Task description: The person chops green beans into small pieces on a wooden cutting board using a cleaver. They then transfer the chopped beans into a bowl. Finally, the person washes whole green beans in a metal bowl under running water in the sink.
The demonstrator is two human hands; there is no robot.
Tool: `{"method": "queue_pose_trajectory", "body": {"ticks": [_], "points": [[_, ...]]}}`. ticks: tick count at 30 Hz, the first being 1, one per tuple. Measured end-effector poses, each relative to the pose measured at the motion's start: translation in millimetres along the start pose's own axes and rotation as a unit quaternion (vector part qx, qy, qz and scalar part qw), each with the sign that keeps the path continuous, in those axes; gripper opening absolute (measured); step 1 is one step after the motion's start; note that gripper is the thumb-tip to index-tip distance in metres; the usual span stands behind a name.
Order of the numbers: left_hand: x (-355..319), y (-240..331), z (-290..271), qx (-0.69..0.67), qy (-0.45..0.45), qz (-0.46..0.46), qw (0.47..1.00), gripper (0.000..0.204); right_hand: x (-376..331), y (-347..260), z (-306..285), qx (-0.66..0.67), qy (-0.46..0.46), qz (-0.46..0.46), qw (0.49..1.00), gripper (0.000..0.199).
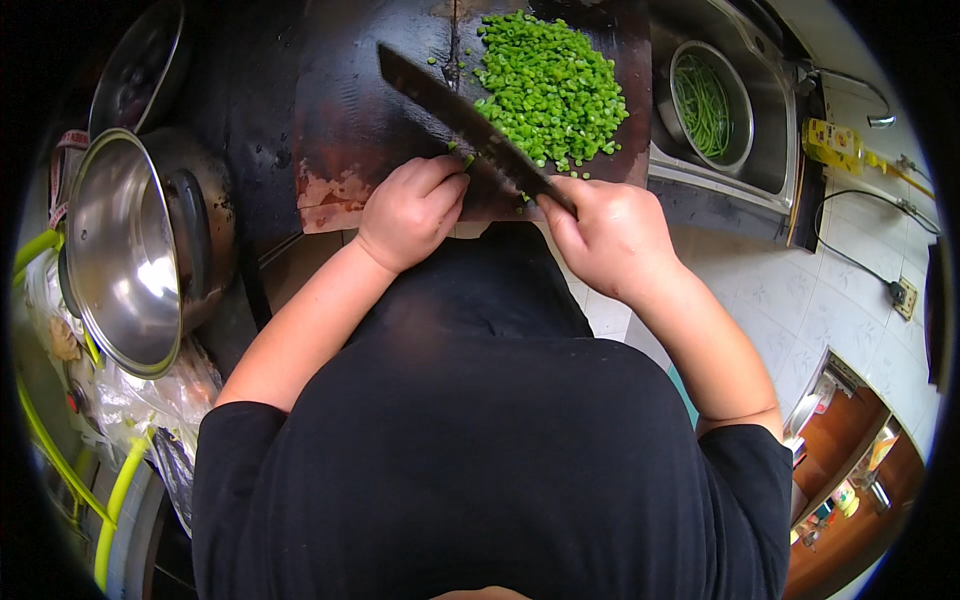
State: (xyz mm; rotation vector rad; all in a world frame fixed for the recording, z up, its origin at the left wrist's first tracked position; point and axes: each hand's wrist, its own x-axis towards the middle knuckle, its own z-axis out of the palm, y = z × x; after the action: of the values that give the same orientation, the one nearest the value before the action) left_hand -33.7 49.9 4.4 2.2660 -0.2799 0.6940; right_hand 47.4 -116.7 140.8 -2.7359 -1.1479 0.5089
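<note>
a dark, long-bladed knife [470,125] is gripped by the right hand [610,235], whose fingers are closed around the handle at the near edge of a worn, dark cutting board [345,130]. the blade's long axis is laid diagonally, running from the right hand up and to the left across the board, so that its tip is seen far from the body and over toward the left side. the left hand [412,208] is curled into a loose fist just beside the blade on its left, knuckles toward the steel; a few green stalks seem to be pinned under the fingertips, but what exactly is held there cannot be told, since the fingers hide it. a small green bit [467,159] is seen right at the blade between the two hands. the left hand is the nearer one to the cutting point, while the right is set at the handle end. beyond the blade, to its right, a heap of chopped green pieces [550,85] is spread over the far part of the board: small, bright green, short rounds, loosely piled. further right, long uncut green beans [703,105] are lying in a round metal bowl inside the sink [770,170]. to the left, a steel pot [125,250] is tilted on its side.
</note>
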Motion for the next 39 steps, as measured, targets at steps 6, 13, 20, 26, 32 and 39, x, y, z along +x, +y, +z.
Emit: {"method": "queue_pose_trajectory", "body": {"ticks": [6, 13, 20, 26, 32, 39], "points": [[0, 1, -1, 0.001, -0.025, -0.015, 1.0, 0.019, 7, -5, 8, -0.061, -0.042, -0.011, 0.997, 0.021], [-2, -1, 1, -0.002, -0.008, -0.008, 1.0, 0.019, -1, -2, 5, -0.034, 0.0, -0.028, 0.999, 0.022], [-2, 0, 0, 0.01, -0.013, -0.01, 1.0, 0.018, 12, 2, 6, -0.034, -0.011, -0.012, 0.999, 0.022], [-3, -2, 2, 0.002, -0.005, -0.008, 1.0, 0.018, -1, 0, -2, -0.008, -0.016, -0.004, 1.0, 0.021], [0, 1, -1, 0.005, -0.017, -0.007, 1.0, 0.018, 7, -2, 8, -0.036, -0.044, 0.013, 0.998, 0.028], [-1, 1, 0, 0.007, 0.005, 0.003, 1.0, 0.017, -4, 1, 2, -0.019, -0.02, 0.002, 1.0, 0.021]]}}
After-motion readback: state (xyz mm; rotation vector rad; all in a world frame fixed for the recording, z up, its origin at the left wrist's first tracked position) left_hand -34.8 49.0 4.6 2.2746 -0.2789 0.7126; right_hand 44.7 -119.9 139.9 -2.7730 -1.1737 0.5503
